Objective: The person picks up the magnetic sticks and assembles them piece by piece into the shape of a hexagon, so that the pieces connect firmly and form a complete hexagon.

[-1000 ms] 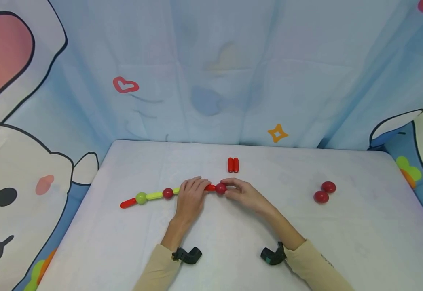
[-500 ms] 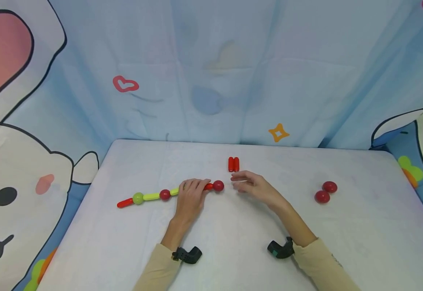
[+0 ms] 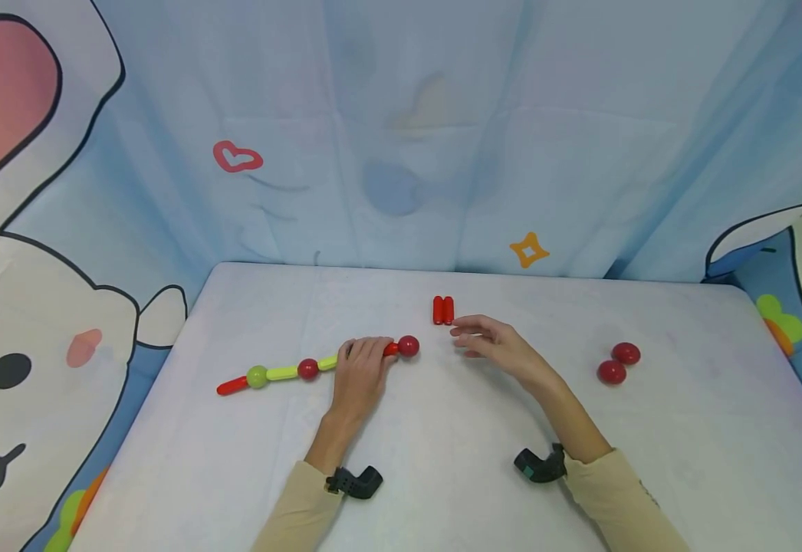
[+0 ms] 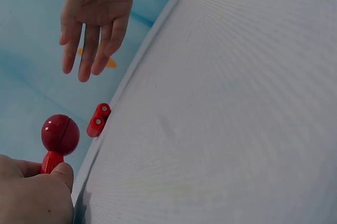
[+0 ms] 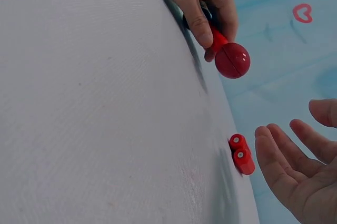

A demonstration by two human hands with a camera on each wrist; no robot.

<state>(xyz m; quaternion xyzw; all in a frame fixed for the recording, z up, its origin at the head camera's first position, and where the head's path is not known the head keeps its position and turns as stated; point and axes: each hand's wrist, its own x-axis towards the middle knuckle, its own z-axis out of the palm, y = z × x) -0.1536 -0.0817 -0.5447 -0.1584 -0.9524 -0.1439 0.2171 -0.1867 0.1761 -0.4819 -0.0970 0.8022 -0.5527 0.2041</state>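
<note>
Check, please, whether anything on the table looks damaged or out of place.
Nothing stands out: the chain in the left hand looks unbroken where visible, two loose red rods lie side by side, and two loose red balls sit close together.

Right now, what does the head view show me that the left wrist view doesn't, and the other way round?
Only the head view: the green ball, the yellow-green rods and the heart printed on the backdrop.

Only the left wrist view: pale dots on the ends of the two loose red rods, and the palm of the right hand.

Both: those loose rods, the right hand holding nothing, the end red ball, and the left hand gripping the red rod beside it.
</note>
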